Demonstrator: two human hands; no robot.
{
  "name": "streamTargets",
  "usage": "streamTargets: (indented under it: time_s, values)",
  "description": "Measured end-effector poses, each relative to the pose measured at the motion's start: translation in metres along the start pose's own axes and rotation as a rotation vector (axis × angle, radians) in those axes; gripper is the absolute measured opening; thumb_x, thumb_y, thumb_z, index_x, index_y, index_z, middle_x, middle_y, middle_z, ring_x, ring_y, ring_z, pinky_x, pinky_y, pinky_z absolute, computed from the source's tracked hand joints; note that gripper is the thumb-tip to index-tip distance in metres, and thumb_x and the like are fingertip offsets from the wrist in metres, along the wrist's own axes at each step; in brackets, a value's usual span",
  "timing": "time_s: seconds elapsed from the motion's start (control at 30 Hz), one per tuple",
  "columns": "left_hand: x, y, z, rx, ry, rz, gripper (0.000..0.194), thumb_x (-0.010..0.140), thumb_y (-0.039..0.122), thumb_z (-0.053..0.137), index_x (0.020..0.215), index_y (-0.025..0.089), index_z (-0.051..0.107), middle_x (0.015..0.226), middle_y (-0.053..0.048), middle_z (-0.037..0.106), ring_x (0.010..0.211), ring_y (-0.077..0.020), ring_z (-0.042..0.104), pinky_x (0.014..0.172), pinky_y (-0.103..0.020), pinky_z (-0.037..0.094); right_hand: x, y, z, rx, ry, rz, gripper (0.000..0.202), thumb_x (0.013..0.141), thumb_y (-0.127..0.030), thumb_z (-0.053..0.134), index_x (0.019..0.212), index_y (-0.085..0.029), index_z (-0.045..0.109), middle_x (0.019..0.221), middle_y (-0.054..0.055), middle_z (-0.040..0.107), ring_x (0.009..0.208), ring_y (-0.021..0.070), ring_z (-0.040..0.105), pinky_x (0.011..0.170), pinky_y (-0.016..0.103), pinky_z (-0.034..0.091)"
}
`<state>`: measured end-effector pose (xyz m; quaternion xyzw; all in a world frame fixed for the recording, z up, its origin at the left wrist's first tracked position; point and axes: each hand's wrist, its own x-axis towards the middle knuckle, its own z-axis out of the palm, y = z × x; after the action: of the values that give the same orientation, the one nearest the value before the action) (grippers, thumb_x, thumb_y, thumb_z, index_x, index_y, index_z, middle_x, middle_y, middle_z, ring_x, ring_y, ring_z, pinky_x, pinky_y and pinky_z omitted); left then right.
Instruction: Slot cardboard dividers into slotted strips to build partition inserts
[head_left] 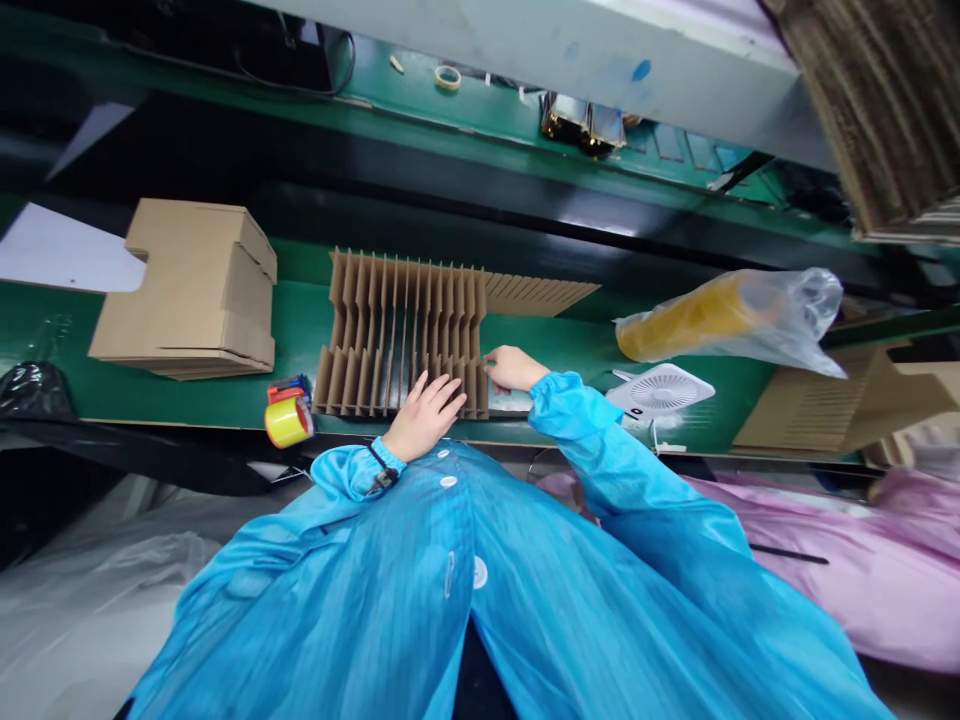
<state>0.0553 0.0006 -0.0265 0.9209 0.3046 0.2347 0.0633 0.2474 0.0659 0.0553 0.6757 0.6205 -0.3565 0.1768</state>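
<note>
A cardboard divider grid (pixel 409 300) with several upright slats stands on the green table (pixel 300 310). My left hand (pixel 425 415) lies over its near edge, fingers spread and pointing up and to the right. At the grid's right end is my right hand (pixel 514 368), its fingers bent together against the last slat; whatever may be between the fingertips is too small to tell. Behind that hand, a flat slotted cardboard strip (pixel 540 293) reaches out to the right from the grid.
Folded cardboard (pixel 180 290) is stacked at left, beside a yellow tape roll (pixel 289 422). To the right are a white fan (pixel 664 390), a bagged yellow roll (pixel 690 315) and more cardboard (pixel 817 400). A shelf edge (pixel 600 60) crosses above. Pink cloth (pixel 847 570) shows lower right.
</note>
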Motion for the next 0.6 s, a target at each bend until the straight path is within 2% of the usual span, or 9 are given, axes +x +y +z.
streamTargets:
  time_s: [0.1,0.2,0.3,0.37,0.4,0.47,0.5,0.57,0.6]
  values:
    - [0.001,0.002,0.002,-0.033,-0.032,-0.019,0.03,0.092,0.019,0.051,0.121,0.014,0.06,0.132,-0.016,0.056,0.126,-0.0299,0.05,0.109,-0.058,0.036,-0.001,0.003,0.007,0.072,-0.007,0.014,0.036,0.093,-0.02,0.039,0.075,-0.01,0.069,0.063,0.009,0.07,0.051,0.0123,0.061,0.058,0.02,0.047]
    - [0.004,0.012,-0.008,-0.067,-0.053,-0.043,0.032,0.09,0.021,0.056,0.12,0.014,0.06,0.134,-0.017,0.055,0.129,-0.0306,0.047,0.109,-0.058,0.035,-0.003,0.005,0.01,0.146,0.005,0.015,0.038,0.094,-0.02,0.038,0.074,-0.009,0.068,0.058,0.008,0.067,0.045,0.0112,0.056,0.052,0.02,0.045]
    - [0.002,0.007,-0.036,-0.053,0.049,-0.011,0.034,0.09,0.028,0.057,0.121,0.014,0.058,0.134,-0.015,0.055,0.132,-0.0293,0.043,0.11,-0.055,0.035,-0.014,0.012,0.011,0.19,0.017,-0.049,0.034,0.092,-0.02,0.037,0.093,-0.006,0.069,0.055,0.006,0.064,0.041,0.0109,0.053,0.048,0.021,0.043]
    - [-0.006,-0.021,-0.061,0.014,0.18,-0.107,0.033,0.093,0.029,0.052,0.124,0.017,0.055,0.134,-0.012,0.056,0.134,-0.0266,0.041,0.112,-0.054,0.032,-0.024,0.025,0.013,0.228,0.055,-0.11,0.042,0.092,-0.024,0.034,0.114,-0.002,0.062,0.054,0.005,0.063,0.04,0.012,0.052,0.046,0.023,0.043]
    - [-0.014,-0.043,-0.075,0.067,0.256,-0.231,0.032,0.094,0.029,0.05,0.125,0.018,0.054,0.134,-0.012,0.055,0.135,-0.0259,0.039,0.113,-0.053,0.03,-0.027,0.033,0.016,0.374,0.108,-0.109,0.049,0.09,-0.032,0.037,0.12,-0.001,0.058,0.053,0.004,0.062,0.039,0.0129,0.051,0.044,0.024,0.043]
    - [-0.04,-0.097,-0.105,0.175,0.415,-0.633,0.035,0.094,0.03,0.049,0.126,0.017,0.051,0.139,-0.014,0.05,0.138,-0.027,0.034,0.116,-0.053,0.025,-0.031,0.053,0.025,0.614,0.163,-0.107,0.073,0.079,-0.052,0.047,0.13,0.002,0.049,0.053,0.003,0.062,0.039,0.0152,0.052,0.041,0.027,0.042]
    - [-0.058,-0.125,-0.119,0.215,0.498,-0.882,0.039,0.092,0.032,0.052,0.127,0.014,0.049,0.142,-0.017,0.044,0.14,-0.029,0.029,0.117,-0.052,0.022,-0.032,0.062,0.03,0.674,0.179,-0.104,0.086,0.071,-0.059,0.052,0.13,0.003,0.048,0.052,0.003,0.061,0.038,0.0158,0.051,0.04,0.028,0.043]
    - [-0.094,-0.172,-0.142,0.194,0.623,-1.388,0.058,0.088,0.039,0.058,0.134,0.01,0.039,0.153,-0.02,0.024,0.145,-0.032,0.014,0.119,-0.05,0.014,-0.034,0.08,0.044,0.719,0.181,-0.124,0.094,0.06,-0.066,0.058,0.126,0.001,0.052,0.052,0.003,0.062,0.039,0.0174,0.052,0.04,0.031,0.045]
    - [-0.11,-0.189,-0.149,0.192,0.669,-1.514,0.068,0.087,0.044,0.06,0.135,0.004,0.034,0.153,-0.026,0.019,0.144,-0.0361,0.012,0.118,-0.054,0.012,-0.034,0.088,0.051,0.709,0.191,-0.133,0.091,0.058,-0.067,0.059,0.123,-0.003,0.056,0.052,0.004,0.062,0.039,0.0185,0.053,0.04,0.032,0.046]
